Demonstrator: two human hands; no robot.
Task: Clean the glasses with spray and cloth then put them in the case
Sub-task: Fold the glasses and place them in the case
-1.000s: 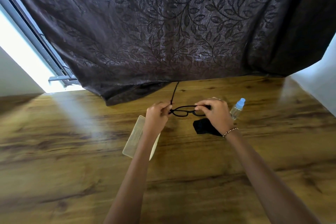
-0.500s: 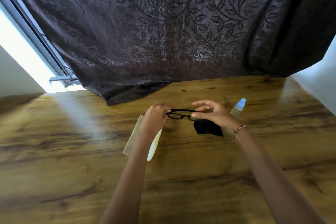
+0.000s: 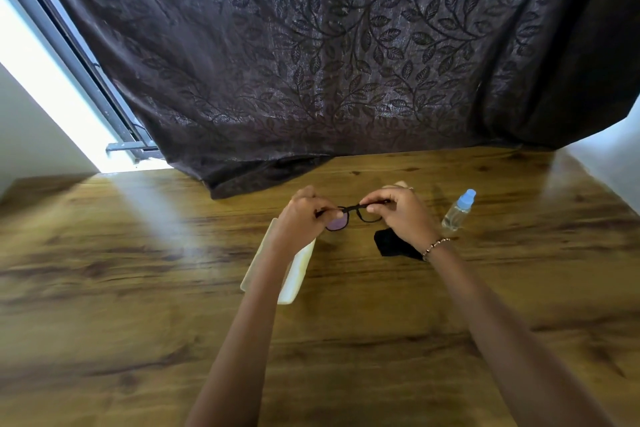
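Observation:
Black-framed glasses (image 3: 350, 216) hang just above the wooden table (image 3: 138, 288), held at both ends. My left hand (image 3: 302, 215) pinches the left end, my right hand (image 3: 401, 213) pinches the right end. The lenses face down toward me, with a purple tint on the left one. A pale, translucent case (image 3: 294, 274) lies under my left wrist, partly hidden by the forearm. A black cloth (image 3: 389, 246) sits crumpled below my right hand. The clear spray bottle (image 3: 458, 211) with a blue cap lies on the table to the right.
A dark leaf-patterned curtain (image 3: 329, 62) hangs along the table's far edge, its hem resting on the wood. A bright window frame (image 3: 86, 80) stands at the far left. A white wall (image 3: 616, 156) borders the table on the right.
Both temples of the glasses have been folded in. My right hand, open half a second ago, has closed on the frame's right end, and the glasses have tilted lenses-down.

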